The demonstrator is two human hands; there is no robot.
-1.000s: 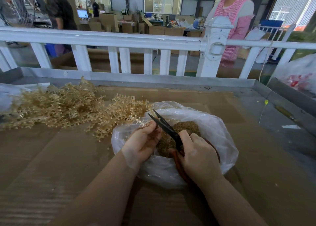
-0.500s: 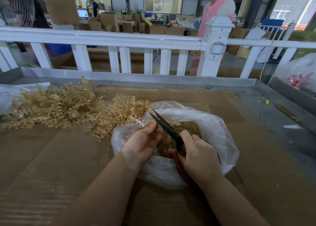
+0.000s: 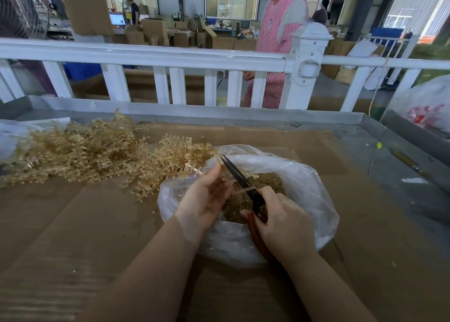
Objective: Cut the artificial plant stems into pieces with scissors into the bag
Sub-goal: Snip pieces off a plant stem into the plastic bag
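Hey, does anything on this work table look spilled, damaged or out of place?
Nothing stands out. The uncut stems lie heaped on the cardboard, the cut pieces are inside the bag, and the scissors are over its opening. Only a few tiny bits lie loose on the cardboard.

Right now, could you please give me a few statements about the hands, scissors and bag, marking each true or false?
1. The right hand holds the scissors. True.
2. The bag is empty. False: brownish cut pieces lie inside it.
3. The left hand holds a stem against the scissor blades over the bag. True.
4. The pile of uncut stems lies to the right of the bag. False: it lies to the left.
5. The scissors have blue handles. False: they are red-brown.
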